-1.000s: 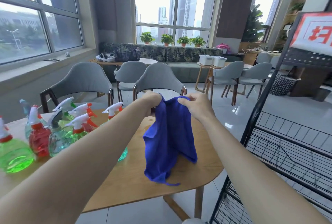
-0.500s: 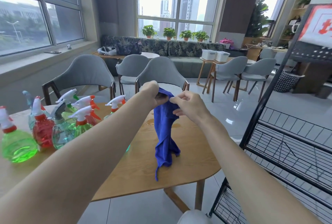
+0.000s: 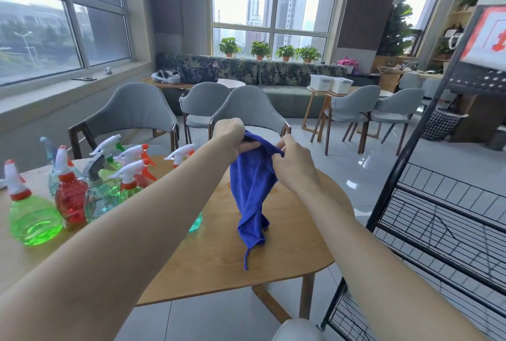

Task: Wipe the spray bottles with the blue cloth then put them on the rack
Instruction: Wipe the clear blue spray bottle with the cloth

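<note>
Up above the wooden desk point(image 3: 219, 258), the blue cloth point(image 3: 252, 198) is held by its top edge between both hands. The left hand point(image 3: 230, 135) is curled around one bunched corner, and the right hand point(image 3: 293, 165) is pinched on the edge just beside it, so the two hands are close together. The cloth is hung down in a narrow, folded drape, with a thin tail at its lowest tip; whether that tip is touching the desk cannot be told for certain. The spray bottles point(image 3: 72, 201) are grouped upright on the left part of the desk, filled with green, red and pale teal liquid and topped with white triggers. The black wire rack point(image 3: 438, 204) is stood on the floor just beside the desk, on the right.
</note>
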A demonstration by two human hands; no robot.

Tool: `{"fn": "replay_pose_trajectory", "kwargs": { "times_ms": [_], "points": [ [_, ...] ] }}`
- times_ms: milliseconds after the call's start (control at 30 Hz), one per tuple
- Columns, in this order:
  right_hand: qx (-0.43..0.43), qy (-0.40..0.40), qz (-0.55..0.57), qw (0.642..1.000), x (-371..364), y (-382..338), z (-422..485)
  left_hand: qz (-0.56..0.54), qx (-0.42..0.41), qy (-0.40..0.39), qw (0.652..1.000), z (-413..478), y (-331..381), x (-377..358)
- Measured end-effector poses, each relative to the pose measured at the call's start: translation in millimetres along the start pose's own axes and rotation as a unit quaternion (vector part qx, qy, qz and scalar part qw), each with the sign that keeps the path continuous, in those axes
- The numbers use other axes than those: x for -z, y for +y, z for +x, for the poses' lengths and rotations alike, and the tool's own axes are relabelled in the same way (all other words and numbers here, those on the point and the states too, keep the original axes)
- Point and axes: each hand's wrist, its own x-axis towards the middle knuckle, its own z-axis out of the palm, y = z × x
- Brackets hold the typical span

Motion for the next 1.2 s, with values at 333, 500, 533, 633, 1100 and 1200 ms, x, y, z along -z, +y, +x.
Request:
{"fn": "replay_pose_trajectory", "kwargs": {
  "times_ms": [333, 500, 533, 633, 1100, 1200],
  "points": [
    [0.068, 0.036, -0.089, 0.993, 7, -13, 9, 0.340, -0.195, 0.078, 0.917, 2, 10, 31],
    [0.040, 0.056, -0.082, 0.994, 9, -26, 22, 0.327, -0.220, 0.094, 0.914, 8, 17, 39],
    [0.038, 0.057, -0.072, 0.995, 9, -27, 25, 0.306, -0.217, 0.093, 0.922, 9, 20, 39],
    [-0.003, 0.047, 0.003, 0.999, 10, -28, 37, 0.241, -0.205, 0.101, 0.943, 15, 25, 42],
    [0.036, 0.103, 0.116, 0.987, -17, 4, 93, 0.235, -0.249, 0.085, 0.936, 52, 24, 34],
    [0.007, 0.093, 0.110, 0.990, -17, 11, 88, 0.255, -0.253, 0.080, 0.930, 54, 15, 33]
  ]
}}
